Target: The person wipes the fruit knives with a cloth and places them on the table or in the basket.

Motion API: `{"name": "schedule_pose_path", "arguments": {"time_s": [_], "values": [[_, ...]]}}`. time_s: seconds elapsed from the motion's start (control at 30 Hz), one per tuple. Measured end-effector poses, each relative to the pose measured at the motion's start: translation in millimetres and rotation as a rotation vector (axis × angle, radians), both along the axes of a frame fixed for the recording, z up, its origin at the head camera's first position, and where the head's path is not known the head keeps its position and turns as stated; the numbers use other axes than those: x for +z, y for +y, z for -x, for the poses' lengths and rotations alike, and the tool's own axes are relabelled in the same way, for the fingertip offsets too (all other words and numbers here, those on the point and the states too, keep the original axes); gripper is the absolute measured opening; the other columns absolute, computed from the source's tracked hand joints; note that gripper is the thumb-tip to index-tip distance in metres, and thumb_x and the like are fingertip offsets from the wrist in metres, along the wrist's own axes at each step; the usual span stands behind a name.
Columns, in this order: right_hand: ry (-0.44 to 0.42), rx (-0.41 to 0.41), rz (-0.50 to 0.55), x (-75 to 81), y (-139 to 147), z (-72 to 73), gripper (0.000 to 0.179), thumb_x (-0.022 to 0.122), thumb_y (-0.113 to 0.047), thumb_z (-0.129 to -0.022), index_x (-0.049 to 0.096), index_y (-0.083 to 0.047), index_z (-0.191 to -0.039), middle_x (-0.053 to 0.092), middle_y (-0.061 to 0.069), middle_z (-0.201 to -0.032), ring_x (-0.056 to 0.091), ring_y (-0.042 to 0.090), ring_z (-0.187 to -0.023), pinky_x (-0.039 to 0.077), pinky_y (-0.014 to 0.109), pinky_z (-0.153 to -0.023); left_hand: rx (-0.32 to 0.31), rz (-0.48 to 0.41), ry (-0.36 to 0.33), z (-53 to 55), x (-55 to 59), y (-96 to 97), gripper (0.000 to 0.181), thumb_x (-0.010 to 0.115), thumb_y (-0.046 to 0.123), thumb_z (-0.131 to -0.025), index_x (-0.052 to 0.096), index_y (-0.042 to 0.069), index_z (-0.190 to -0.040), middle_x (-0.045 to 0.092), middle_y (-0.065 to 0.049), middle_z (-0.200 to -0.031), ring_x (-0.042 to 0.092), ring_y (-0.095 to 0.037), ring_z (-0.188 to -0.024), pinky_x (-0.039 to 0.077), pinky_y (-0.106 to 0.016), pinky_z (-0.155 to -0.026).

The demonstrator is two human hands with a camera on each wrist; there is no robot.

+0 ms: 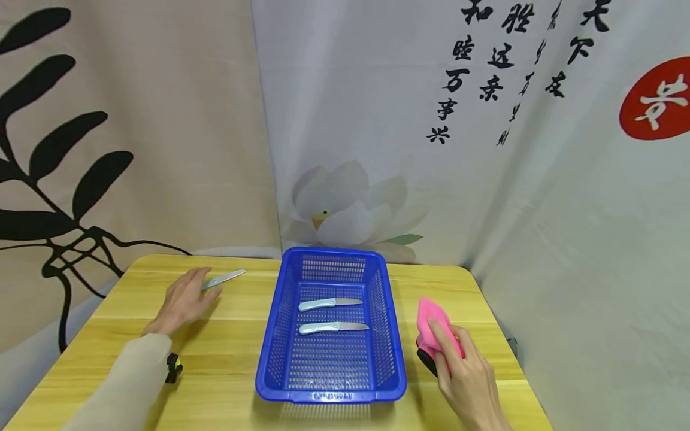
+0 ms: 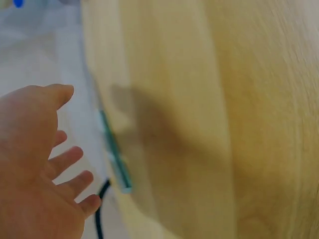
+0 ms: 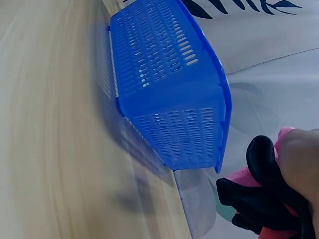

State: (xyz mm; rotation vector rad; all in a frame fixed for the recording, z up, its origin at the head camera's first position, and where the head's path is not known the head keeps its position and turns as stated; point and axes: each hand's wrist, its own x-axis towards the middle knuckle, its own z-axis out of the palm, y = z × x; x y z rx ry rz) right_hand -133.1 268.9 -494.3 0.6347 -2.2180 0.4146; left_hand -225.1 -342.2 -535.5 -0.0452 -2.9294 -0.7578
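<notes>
At the left of the table, my left hand [image 1: 185, 299] reaches over a small knife [image 1: 223, 279] with a pale blue-green handle. In the left wrist view the fingers of that hand [image 2: 40, 164] are spread and loosely bent, apart from the knife [image 2: 115, 154] lying on the wood. My right hand [image 1: 469, 371] holds a bunched pink cloth [image 1: 431, 317] with black parts, to the right of a blue plastic basket [image 1: 269, 335]. Two similar knives, an upper one [image 1: 318, 304] and a lower one [image 1: 320, 328], lie inside the basket, blades pointing right.
The yellow wood-grain table [image 1: 226, 383] carries the basket near its middle. A pale printed curtain [image 1: 205, 120] hangs behind the table and along its right side. A dark band [image 1: 173, 367] sits on my left wrist.
</notes>
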Motion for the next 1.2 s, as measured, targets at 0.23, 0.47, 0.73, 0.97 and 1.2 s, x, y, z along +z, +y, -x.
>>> {"name": "schedule_pose_path", "arguments": {"time_s": [0.23, 0.47, 0.73, 0.97, 1.2], "values": [[-0.015, 0.021, 0.017, -6.5, -1, -3.2, 0.048, 0.056, -0.02, -0.105, 0.073, -0.014, -0.149, 0.072, 0.017, -0.117, 0.062, 0.018, -0.069, 0.049, 0.024, -0.049, 0.002, 0.085, -0.032, 12.2, -20.7, -7.4, 0.066, 0.059, 0.027, -0.116, 0.04, -0.012, -0.166, 0.04, -0.048, -0.165, 0.04, -0.073, -0.147, 0.032, -0.088, -0.121], [-0.018, 0.026, 0.015, -9.1, -4, -4.4, 0.046, 0.05, -0.025, -0.11, 0.074, -0.015, -0.148, 0.072, 0.016, -0.117, 0.064, 0.019, -0.07, 0.051, 0.029, -0.05, 0.048, 0.119, -0.026, 15.5, -23.8, -4.4, 0.045, 0.06, 0.017, -0.116, 0.059, -0.012, -0.15, 0.053, -0.044, -0.15, 0.056, -0.066, -0.125, 0.049, -0.077, -0.1], [-0.032, 0.024, 0.023, -7.6, -8, -3.0, 0.053, 0.064, -0.012, -0.097, 0.073, -0.015, -0.149, 0.072, 0.017, -0.118, 0.067, 0.021, -0.074, 0.055, 0.032, -0.052, 0.088, 0.085, -0.003, 12.3, -20.9, 0.8, 0.027, 0.064, 0.011, -0.114, 0.069, -0.011, -0.128, 0.064, -0.039, -0.129, 0.063, -0.054, -0.108, 0.053, -0.066, -0.085], [-0.018, 0.038, 0.031, -4.1, -13, -2.5, 0.053, 0.065, -0.013, -0.096, 0.074, -0.014, -0.148, 0.072, 0.018, -0.118, 0.069, 0.023, -0.074, 0.057, 0.032, -0.054, 0.044, -0.033, 0.06, -3.1, -17.1, 15.0, 0.029, 0.058, 0.009, -0.117, 0.062, -0.014, -0.134, 0.058, -0.039, -0.131, 0.067, -0.045, -0.095, 0.06, -0.057, -0.075], [0.074, 0.063, 0.041, 3.5, -26, 2.1, 0.042, 0.05, -0.029, -0.115, 0.076, -0.014, -0.145, 0.073, 0.016, -0.116, 0.07, 0.023, -0.078, 0.06, 0.038, -0.057, -0.014, -0.126, 0.217, -28.4, 17.5, 60.1, 0.03, 0.059, 0.011, -0.118, 0.064, -0.011, -0.137, 0.064, -0.033, -0.13, 0.066, -0.034, -0.094, 0.059, -0.045, -0.075]]}}
